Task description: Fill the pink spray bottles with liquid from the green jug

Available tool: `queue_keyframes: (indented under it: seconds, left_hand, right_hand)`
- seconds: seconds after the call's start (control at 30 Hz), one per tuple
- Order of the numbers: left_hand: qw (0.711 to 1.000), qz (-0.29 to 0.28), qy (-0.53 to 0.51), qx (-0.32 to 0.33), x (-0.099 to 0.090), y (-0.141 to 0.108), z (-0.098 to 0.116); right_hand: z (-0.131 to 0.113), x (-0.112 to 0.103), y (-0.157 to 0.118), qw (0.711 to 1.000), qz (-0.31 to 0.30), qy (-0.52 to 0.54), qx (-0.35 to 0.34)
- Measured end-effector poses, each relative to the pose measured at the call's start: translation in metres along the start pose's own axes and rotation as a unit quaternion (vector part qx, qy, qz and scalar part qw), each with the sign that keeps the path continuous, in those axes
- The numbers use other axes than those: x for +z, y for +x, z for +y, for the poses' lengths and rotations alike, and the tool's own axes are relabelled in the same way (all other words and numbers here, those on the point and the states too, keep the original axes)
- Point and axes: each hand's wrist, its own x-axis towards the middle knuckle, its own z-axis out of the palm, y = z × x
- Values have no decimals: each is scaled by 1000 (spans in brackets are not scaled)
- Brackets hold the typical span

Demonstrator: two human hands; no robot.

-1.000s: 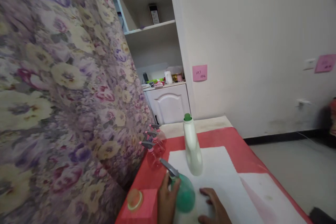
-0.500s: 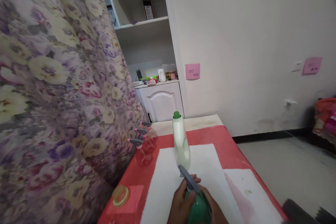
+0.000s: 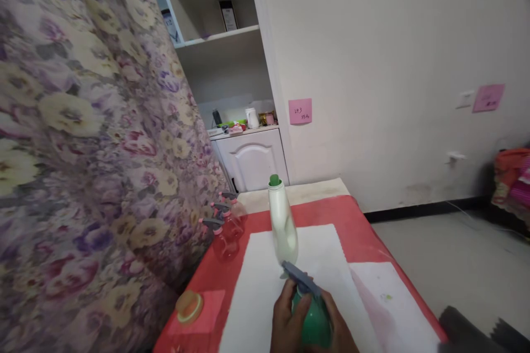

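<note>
Bottle (image 3: 283,226) on paper (image 3: 254,287), curtain (image 3: 103,165) nearby

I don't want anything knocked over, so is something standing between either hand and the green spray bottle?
Nothing visible is: the left hand and right hand are already around the green spray bottle. The tall pale bottle stands beyond it, not between.

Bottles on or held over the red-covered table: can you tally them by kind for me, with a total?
Green spray bottle with a gray trigger head, between the left hand and right hand: 1
Clear plastic spray bottles with gray-and-pink heads: 3
Tall pale green plastic bottle with a green top: 1
Total: 5
</note>
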Motion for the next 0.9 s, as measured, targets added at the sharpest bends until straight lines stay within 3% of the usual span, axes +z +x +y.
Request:
queue_keyframes:
  seconds: [0.3, 0.43, 0.63, 0.9]
  left_hand:
    - [992, 122, 24, 1, 22, 2, -4]
    - [995, 97, 7, -15, 17, 7, 2]
    - [990, 90, -102, -29, 1, 12, 34]
    - [977, 131, -152, 72, -22, 17, 81]
  right_hand:
    - [5, 12, 1, 978, 156, -123, -64]
    - [14, 9, 2, 986, 114, -109, -49]
    - [35, 6, 4, 989, 81, -119, -45]
    - [21, -5, -3, 991, 45, -110, -64]
